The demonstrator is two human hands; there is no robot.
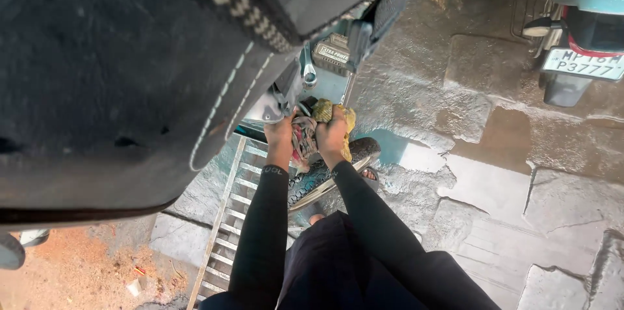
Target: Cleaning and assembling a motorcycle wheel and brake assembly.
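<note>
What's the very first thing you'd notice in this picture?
A huge black seat with white stitching fills the upper left. Just below its edge, in the middle, the left hand and the right hand press a yellow rag against the machine. A second vehicle stands top right on the wet stone floor.

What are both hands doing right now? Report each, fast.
Left hand: closed, gripping the rag's reddish end beside the motorcycle's metal parts.
Right hand: closed on the yellow rag.

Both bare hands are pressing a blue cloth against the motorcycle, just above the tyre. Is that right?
Not quite: in the head view the crumpled cloth is yellow, not blue. The left hand and right hand do press it against the motorcycle, just above the black treaded tyre.
</note>
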